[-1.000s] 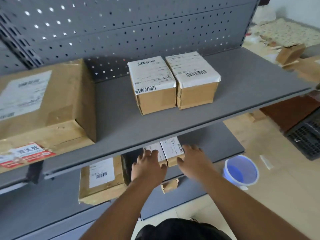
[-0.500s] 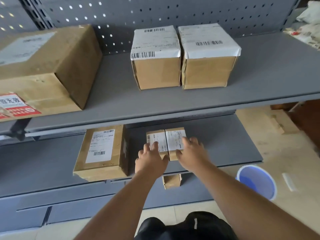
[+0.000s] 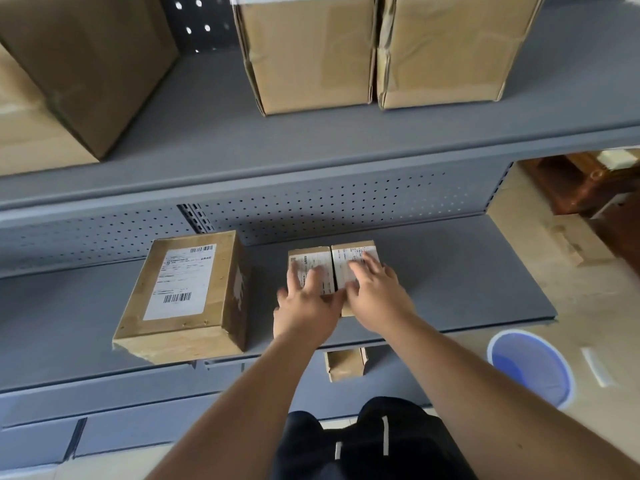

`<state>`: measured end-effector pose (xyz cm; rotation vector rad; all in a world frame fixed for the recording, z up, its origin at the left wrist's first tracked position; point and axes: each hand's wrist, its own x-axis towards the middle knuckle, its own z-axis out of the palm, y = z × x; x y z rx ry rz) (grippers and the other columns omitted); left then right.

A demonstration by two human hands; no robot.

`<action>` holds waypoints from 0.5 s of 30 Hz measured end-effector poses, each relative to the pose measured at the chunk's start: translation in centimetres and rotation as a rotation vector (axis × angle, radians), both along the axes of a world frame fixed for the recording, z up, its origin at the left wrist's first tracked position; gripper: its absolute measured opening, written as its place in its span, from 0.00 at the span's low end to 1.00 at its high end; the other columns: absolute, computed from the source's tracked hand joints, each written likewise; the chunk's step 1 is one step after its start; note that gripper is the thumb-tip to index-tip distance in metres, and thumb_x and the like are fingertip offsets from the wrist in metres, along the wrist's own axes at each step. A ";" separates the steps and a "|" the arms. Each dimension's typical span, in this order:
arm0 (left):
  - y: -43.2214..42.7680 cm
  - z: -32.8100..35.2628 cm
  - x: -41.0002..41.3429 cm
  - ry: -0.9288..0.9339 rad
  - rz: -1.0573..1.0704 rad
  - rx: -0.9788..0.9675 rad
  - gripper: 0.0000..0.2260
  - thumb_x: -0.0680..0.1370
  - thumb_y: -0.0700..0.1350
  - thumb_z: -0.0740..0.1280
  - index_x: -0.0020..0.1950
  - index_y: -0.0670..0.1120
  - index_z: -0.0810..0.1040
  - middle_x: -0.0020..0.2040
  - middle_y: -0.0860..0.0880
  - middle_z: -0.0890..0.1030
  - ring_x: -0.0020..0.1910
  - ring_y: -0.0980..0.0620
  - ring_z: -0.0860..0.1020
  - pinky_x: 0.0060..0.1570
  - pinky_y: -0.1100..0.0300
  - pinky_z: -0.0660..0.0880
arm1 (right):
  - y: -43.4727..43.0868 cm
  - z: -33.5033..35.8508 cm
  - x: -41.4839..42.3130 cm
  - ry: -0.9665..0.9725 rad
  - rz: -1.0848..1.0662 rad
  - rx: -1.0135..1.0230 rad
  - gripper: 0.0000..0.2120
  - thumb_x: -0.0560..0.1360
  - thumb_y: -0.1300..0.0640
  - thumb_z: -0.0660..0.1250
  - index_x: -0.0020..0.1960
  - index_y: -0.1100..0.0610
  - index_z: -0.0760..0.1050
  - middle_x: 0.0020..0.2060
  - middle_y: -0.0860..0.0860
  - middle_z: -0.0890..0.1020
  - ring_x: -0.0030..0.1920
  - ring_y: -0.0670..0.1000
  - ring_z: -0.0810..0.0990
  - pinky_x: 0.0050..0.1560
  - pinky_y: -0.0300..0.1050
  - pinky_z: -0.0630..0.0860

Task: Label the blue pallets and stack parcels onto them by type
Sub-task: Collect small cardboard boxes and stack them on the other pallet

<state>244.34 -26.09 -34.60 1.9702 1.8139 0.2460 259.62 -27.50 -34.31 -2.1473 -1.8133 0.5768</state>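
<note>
Big labelled box point(image 3: 183, 296) stands just left of two small parcels point(image 3: 309, 258)

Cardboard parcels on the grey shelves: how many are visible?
7. Top shelf: large parcel at left, two medium parcels side by side. Middle shelf: labelled parcel, two small parcels under left hand and right hand. Below: one small parcel. Others may be hidden.

Seven cardboard parcels: the left small parcel point(image 3: 308, 258) under the left grip point(image 3: 306, 306), the right small parcel point(image 3: 349, 252) under the right grip point(image 3: 375, 296), one labelled parcel point(image 3: 183, 289) left of both grips, one low parcel point(image 3: 344, 363) beneath them, and three above, a big parcel point(image 3: 86, 64), a middle parcel point(image 3: 308, 53), an end parcel point(image 3: 446, 50). One blue bucket point(image 3: 530, 367) right of them.
</note>
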 end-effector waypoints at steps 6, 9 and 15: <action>0.0 -0.5 -1.2 -0.007 -0.010 0.032 0.29 0.74 0.74 0.57 0.71 0.64 0.59 0.80 0.58 0.52 0.71 0.39 0.67 0.63 0.41 0.75 | -0.2 -0.2 -0.1 -0.026 -0.016 0.032 0.21 0.82 0.49 0.57 0.74 0.47 0.65 0.80 0.47 0.59 0.75 0.60 0.62 0.63 0.60 0.75; -0.6 -0.6 -2.1 0.000 -0.026 0.040 0.29 0.74 0.70 0.62 0.71 0.63 0.58 0.79 0.58 0.51 0.70 0.39 0.68 0.62 0.41 0.75 | -0.8 -0.1 0.1 -0.039 -0.016 0.038 0.21 0.81 0.48 0.59 0.73 0.48 0.66 0.79 0.47 0.60 0.73 0.60 0.64 0.60 0.60 0.76; -2.0 0.0 -3.2 -0.007 -0.025 -0.018 0.32 0.73 0.65 0.68 0.73 0.63 0.57 0.80 0.59 0.49 0.72 0.38 0.66 0.63 0.42 0.75 | -2.5 0.6 -0.2 -0.098 -0.036 -0.006 0.31 0.73 0.36 0.69 0.70 0.47 0.65 0.77 0.47 0.61 0.68 0.59 0.67 0.56 0.58 0.78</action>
